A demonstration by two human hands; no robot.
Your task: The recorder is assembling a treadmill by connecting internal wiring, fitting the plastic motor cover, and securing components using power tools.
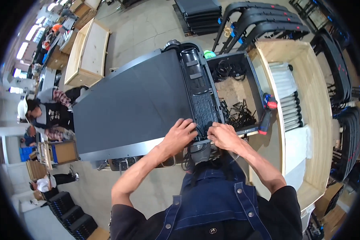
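Note:
A treadmill base with a wide black running belt (pixel 136 96) lies flat in front of me. Along its right end runs a black motor compartment (pixel 202 100), uncovered, with dark parts inside. My left hand (pixel 180 135) rests at the compartment's near left corner beside the belt, its fingers apart and slightly bent. Across the compartment, my right hand (pixel 224 137) is at the near right corner with thumb and fingers pressed together. Whatever those fingers pinch is hidden. A grey end piece (pixel 199 152) juts out just below my hands.
On the right stand an open tray (pixel 250 68) holding black cables and bolts, a red-and-black power driver (pixel 265 116) and a wooden crate (pixel 322 100) with wrapped tubes. A co-worker (pixel 40 112) is at the belt's far left end. Black treadmill frames (pixel 264 20) are stacked behind.

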